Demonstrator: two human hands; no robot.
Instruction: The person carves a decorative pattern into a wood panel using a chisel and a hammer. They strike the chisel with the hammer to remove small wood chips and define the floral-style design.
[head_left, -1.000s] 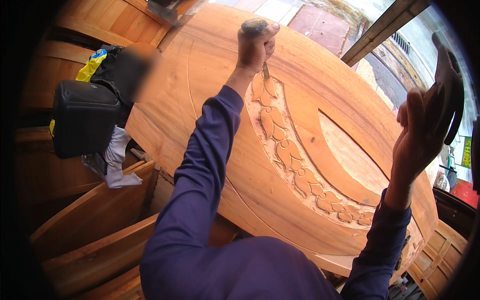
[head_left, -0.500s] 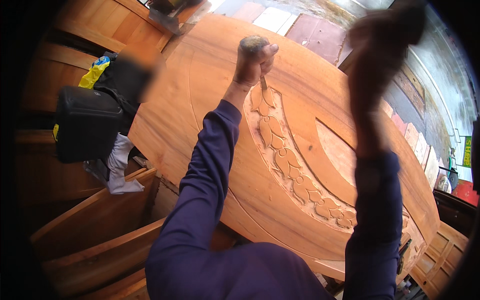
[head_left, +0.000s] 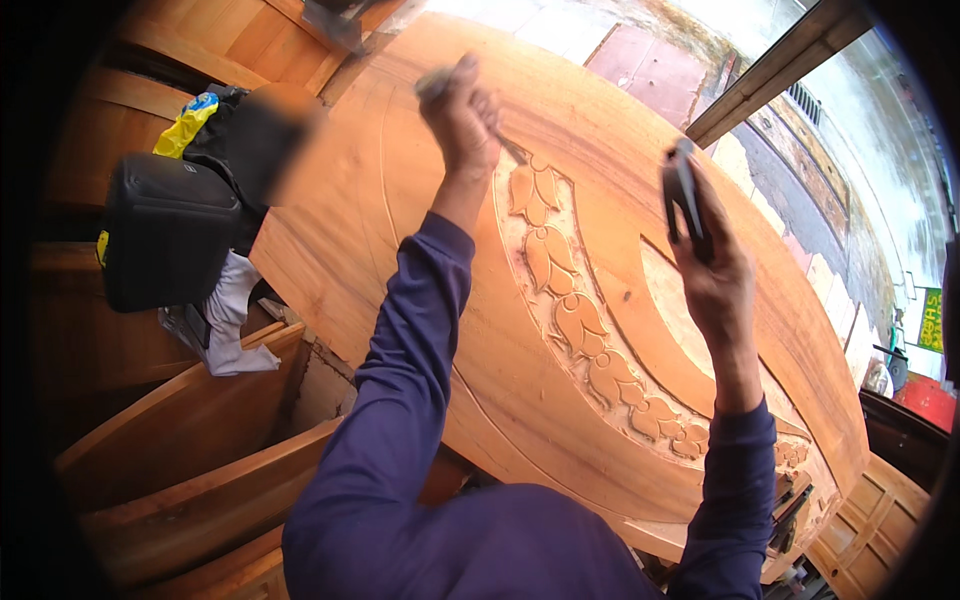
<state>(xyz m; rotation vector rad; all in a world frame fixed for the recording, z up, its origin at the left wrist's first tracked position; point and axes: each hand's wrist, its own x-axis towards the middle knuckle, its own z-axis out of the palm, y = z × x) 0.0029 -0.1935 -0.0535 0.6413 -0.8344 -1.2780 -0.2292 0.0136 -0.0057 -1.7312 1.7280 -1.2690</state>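
A large wooden panel (head_left: 400, 300) lies before me, with a carved band of leaf shapes (head_left: 552, 260) curving down its middle. My left hand (head_left: 462, 125) is wrapped round a chisel (head_left: 515, 151); its handle top shows above the fist and its blade slants down to the upper end of the carving. My right hand (head_left: 715, 280), to the right over the panel, grips a dark, elongated tool (head_left: 682, 192), held upright and apart from the chisel. The exact kind of that tool is unclear.
At left are a black case (head_left: 165, 235), yellow bag (head_left: 185, 128), white cloth (head_left: 235, 310) and stacked wooden boards (head_left: 170, 420). Several tools (head_left: 790, 510) rest at the panel's lower right. A wooden post (head_left: 770, 75) stands beyond the panel's far edge.
My right hand has come down and leftward from a raised position with the dark tool. My left hand has shifted left, tilting the chisel from near upright to a slant.
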